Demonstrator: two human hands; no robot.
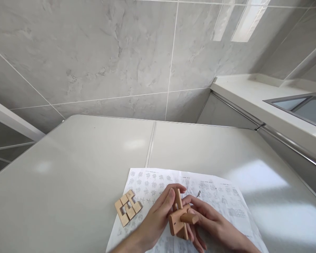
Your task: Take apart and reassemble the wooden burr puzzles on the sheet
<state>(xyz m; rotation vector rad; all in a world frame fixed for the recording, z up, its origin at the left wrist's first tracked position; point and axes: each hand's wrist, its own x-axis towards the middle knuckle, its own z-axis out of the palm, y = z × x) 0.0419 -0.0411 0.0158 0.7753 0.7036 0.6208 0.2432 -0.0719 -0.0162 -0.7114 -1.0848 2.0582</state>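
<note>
The wooden interlocking puzzle [177,221] sits between the fingers, the left hand [158,214] clamped on its upper-left side, the right hand [210,221] gripping its right.

White table [68,175]: printed sheet [223,207]; wooden blocks [130,212] across sheet's left edge.

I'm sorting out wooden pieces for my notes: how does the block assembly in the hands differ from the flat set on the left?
The block assembly is held between the left hand and right hand; the flat set lies untouched across the paper's left edge. The block assembly is reddish-brown; the flat set is paler. The block assembly has bars jutting several ways; the flat set lies low. Both look wooden.
</note>
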